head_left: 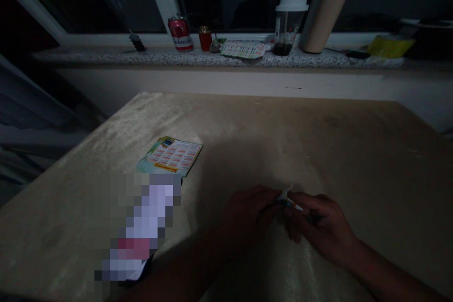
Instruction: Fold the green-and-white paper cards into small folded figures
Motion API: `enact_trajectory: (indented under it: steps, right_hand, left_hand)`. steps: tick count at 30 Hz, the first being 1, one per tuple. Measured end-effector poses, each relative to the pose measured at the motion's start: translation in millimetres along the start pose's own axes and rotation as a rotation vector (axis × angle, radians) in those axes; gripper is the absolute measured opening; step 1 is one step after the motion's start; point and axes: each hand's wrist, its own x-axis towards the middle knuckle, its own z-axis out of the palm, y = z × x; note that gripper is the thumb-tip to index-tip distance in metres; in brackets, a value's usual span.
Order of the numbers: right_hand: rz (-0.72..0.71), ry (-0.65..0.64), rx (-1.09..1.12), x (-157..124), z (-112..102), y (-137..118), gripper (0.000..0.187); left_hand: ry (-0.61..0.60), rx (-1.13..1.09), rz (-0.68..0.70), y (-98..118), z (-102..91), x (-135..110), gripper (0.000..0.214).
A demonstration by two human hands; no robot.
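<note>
- At the near side of the table [371, 160]: one small printed paper [287, 199], positioned between the hands.
- Left hand [253, 207]: fingers closed on the paper's left end.
- Right hand [322, 226]: thumb and fingers pinching the right end.
- Printed cards [175, 158]: flat on the table, left of both hands.
- Pixelated object [146, 219]: just nearer than the cards — identity cannot be told.

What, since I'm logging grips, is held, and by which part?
Apparently a small white printed paper: left hand holds its left side, right hand its right.
</note>
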Motion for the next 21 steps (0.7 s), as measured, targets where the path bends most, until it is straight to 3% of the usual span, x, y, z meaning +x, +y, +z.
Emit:
enact_trajectory:
  steps: [3,6,9,15,21]
  right_hand:
    - [-0.049,0.004,-0.055,0,-1,-1,0.020]
    - [-0.186,0.079,-0.168,0,-2,-1,0.009]
    - [-0.290,0.214,-0.261,-1,-5,1,0.030]
    - [-0.268,0.333,-0.109,-2,-14,4,0.042]
    - [-0.223,0.344,-0.068,1,-15,1,0.036]
  left_hand:
    - [0.011,-0.058,-0.043,2,-1.2,1,0.026]
    - [0.032,-0.130,-0.126,4,-4.8,3,0.027]
    - [0.062,-0.231,-0.242,8,-8.4,5,0.025]
    - [0.054,-0.450,-0.420,18,-9.1,10,0.018]
    - [0.003,-0.587,-0.446,15,-8.7,10,0.015]
